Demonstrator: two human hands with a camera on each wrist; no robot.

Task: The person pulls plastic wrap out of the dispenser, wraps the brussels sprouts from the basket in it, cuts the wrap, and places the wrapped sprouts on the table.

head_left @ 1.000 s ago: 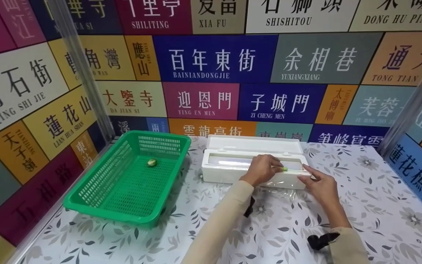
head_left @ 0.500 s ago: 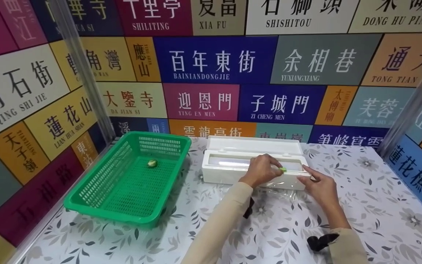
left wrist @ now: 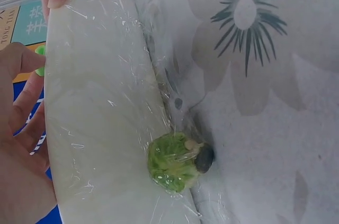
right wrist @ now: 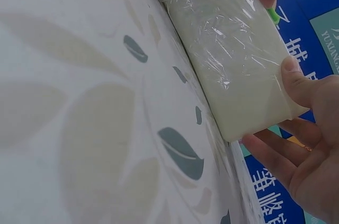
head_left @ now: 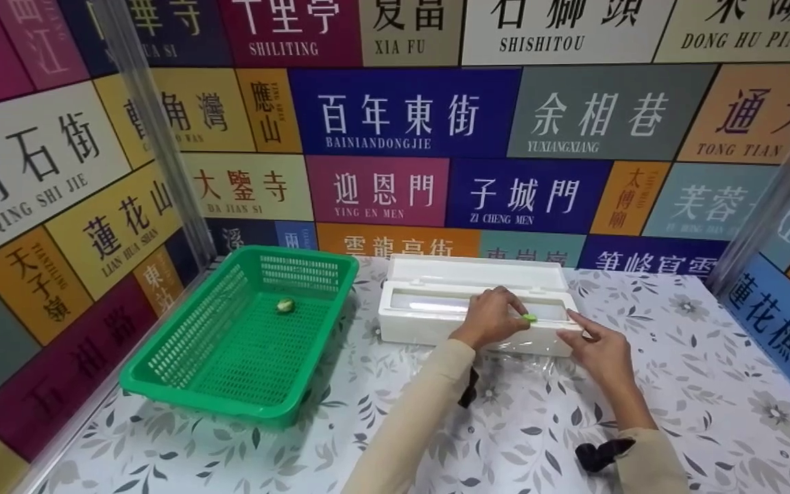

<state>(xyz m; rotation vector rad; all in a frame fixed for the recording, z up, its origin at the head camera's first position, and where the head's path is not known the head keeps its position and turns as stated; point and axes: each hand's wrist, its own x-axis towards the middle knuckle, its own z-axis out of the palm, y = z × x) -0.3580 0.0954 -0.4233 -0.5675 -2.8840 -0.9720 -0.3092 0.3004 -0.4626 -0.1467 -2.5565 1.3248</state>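
A white cling film dispenser (head_left: 429, 327) lies lengthwise on the table, its lid raised at the back. My left hand (head_left: 487, 319) pinches a small green slider cutter (head_left: 530, 318) at the dispenser's front top edge. At the right end, my right hand (head_left: 601, 351) grips the corner, thumb on the front and fingers around the end, as the right wrist view shows. Clear cling film (left wrist: 111, 102) hangs down the front wall and onto the table. Seen in the left wrist view, a green leafy ball (left wrist: 174, 161) with a dark end sits in the film against the dispenser's base.
Left of the dispenser stands a green plastic basket (head_left: 285, 408). One small round pale-green piece (head_left: 285, 304) lies inside it. A floral cloth (head_left: 710, 384) covers the table. Walls with coloured signs (head_left: 402, 110) close off the back and sides.
Both hands stay almost in place. A little more of the green slider cutter shows at my left fingertips.
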